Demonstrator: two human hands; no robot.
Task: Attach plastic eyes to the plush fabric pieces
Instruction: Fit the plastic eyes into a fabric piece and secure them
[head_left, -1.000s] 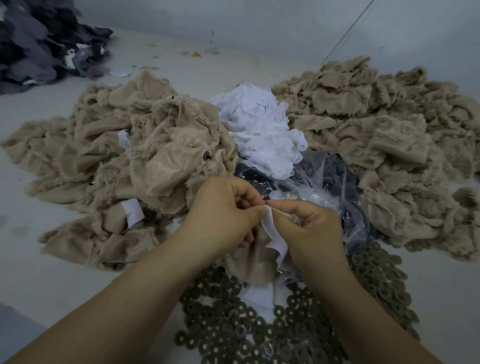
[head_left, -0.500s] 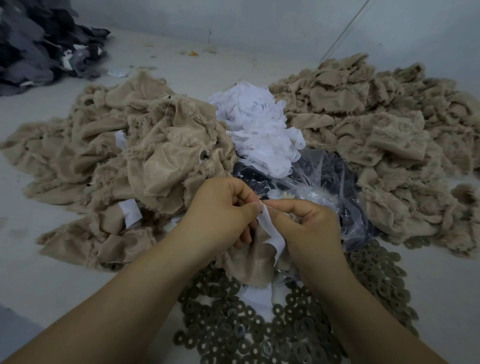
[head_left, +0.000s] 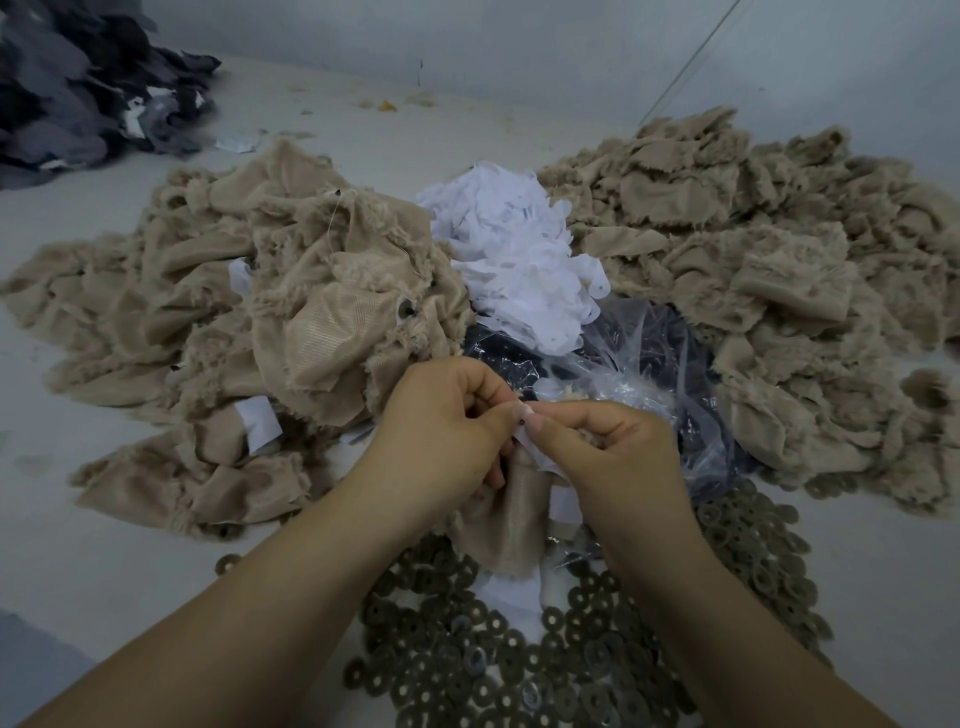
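We pinch a tan plush piece (head_left: 511, 514) and its white strip (head_left: 537, 454) between our left hand (head_left: 441, 431) and right hand (head_left: 610, 452), thumbs meeting, just above the washer heap (head_left: 571, 649).

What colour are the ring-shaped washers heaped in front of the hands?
The washers are a dull olive-brown with pale centre holes, best seen low in the head view.

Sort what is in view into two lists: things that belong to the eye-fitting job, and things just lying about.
Job in hand:
left hand
right hand
tan plush piece both hands hold
white strip
bag of dark parts
round washers
tan plush heaps
white strip pile

Lying about:
dark fabric heap
yellow scrap
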